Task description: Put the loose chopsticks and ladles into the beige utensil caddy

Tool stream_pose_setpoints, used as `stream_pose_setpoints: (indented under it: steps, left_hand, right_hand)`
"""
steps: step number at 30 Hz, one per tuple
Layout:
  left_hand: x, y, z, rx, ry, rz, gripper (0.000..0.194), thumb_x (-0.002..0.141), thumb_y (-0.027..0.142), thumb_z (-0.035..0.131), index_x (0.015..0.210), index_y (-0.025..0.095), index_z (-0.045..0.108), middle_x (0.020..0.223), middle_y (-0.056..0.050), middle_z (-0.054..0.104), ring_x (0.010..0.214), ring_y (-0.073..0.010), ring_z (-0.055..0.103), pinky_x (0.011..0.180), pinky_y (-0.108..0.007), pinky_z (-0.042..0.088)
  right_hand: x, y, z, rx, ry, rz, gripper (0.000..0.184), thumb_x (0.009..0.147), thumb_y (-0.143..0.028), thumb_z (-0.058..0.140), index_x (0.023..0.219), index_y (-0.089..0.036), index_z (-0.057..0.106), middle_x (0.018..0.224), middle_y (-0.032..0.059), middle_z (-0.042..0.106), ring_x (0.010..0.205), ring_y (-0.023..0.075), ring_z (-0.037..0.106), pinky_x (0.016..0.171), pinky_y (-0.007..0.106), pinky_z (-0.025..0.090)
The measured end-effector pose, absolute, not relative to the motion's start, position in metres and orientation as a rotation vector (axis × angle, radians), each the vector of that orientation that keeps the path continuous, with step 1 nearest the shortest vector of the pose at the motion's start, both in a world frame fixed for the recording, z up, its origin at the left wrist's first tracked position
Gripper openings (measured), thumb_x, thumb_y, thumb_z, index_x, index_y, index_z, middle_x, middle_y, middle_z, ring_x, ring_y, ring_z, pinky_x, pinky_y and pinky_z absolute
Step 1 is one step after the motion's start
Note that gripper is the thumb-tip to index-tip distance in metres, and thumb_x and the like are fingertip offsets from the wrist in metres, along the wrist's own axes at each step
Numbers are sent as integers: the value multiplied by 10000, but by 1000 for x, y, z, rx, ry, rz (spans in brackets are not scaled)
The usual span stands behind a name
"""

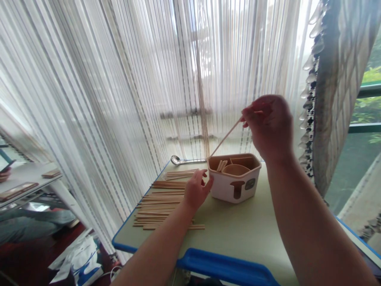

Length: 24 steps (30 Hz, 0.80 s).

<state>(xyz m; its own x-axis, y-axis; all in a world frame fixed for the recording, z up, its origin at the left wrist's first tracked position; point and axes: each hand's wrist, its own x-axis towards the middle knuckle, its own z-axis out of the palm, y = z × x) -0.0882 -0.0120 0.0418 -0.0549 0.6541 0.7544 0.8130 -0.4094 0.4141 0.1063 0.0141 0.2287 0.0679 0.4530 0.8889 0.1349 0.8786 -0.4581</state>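
My right hand [264, 123] is raised above the back right of the table, its fingertips pinched on a thin chopstick [226, 137]. The stick slants down to the left, its low end by the back left corner of a utensil holder [222, 190]. The holder is white outside and brown inside, split into compartments; several chopsticks [222, 166] stand in its left one. My left hand [198, 188] is beside the holder's left wall, fingers apart, thumb at the wall. Under and left of it lie rows of wooden chopsticks [160, 198].
A slotted spoon [175, 160] lies along the back edge of the small table [232, 230], which has a blue rim [223, 264]. String curtains [133, 79] hang right behind. At left, a person's hand [5, 174] holds a phone by another table [32, 174]. White bags [80, 258] lie on the floor.
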Motion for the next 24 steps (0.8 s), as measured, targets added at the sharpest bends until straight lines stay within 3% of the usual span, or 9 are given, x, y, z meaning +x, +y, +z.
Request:
stream_pose_setpoints:
  steps: [3,7,13,24]
  left_hand:
    - [-84,-7,39,-2115,-1674,-1591,478,807,358,635,1222,166,495,1087,-98,614,835,-161,607,699,-295,522]
    - [-83,1,33,-2250,-1706,-1750,501,795,293,649,1257,189,485,1142,-100,626,991,-198,601,803,-340,518]
    - [-85,6,30,-2277,-1756,-1878,486,792,300,657,1241,205,497,1158,-99,631,997,-204,610,785,-344,522]
    - [-85,4,34,-2276,-1770,-1821,491,783,297,664,1242,225,504,1149,-91,639,990,-215,612,789,-362,519]
  right_hand:
    - [114,21,228,-539,-1495,236,171,856,-332,539,998,-249,491,899,42,624,734,147,634,638,288,514]
    - [109,32,222,-611,-1647,281,167,801,-314,594,919,-215,529,800,12,638,666,152,641,591,296,508]
    - [91,23,216,-749,-2016,227,93,774,-265,613,819,-189,585,770,37,684,686,152,642,631,275,475]
    - [82,25,199,-940,-2509,-2,94,724,-237,610,751,-204,694,703,36,690,585,142,571,519,252,362]
